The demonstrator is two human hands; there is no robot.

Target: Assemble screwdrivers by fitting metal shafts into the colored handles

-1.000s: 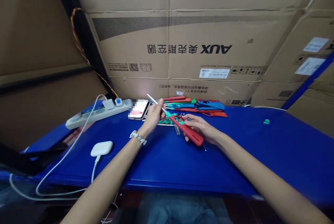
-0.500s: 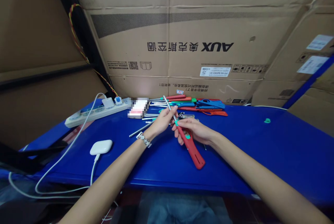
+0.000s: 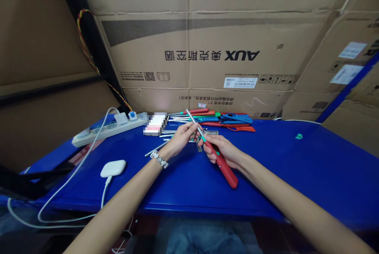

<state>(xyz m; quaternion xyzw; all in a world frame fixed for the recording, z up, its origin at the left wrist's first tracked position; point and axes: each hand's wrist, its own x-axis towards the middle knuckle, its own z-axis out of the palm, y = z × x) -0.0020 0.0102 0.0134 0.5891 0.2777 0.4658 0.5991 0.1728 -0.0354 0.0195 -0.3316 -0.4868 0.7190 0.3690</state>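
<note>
A red long-nosed lighter (image 3: 226, 170) with a green collar and a silver tube slants across the middle, tube end up and to the left. My right hand (image 3: 223, 149) is wrapped round its red body near the collar. The fingers of my left hand (image 3: 184, 137) pinch the silver tube just above the collar. Behind my hands lie several lighters with red, orange, green and blue handles (image 3: 237, 118). Loose silver tubes (image 3: 156, 148) rest partly hidden by my left hand. Small clear parts (image 3: 199, 145) lie between the hands.
At the left are a white power strip (image 3: 103, 131), a phone (image 3: 155, 124) and a white earphone case (image 3: 113, 168) on a cable. A small green piece (image 3: 299, 136) lies on the right of the blue table (image 3: 281, 171). A cardboard wall (image 3: 207, 29) stands behind.
The lighter has turned in my right hand, so its trigger side is less visible, and its lower end has shifted right. My left hand stays on the tube. The view has moved slightly.
</note>
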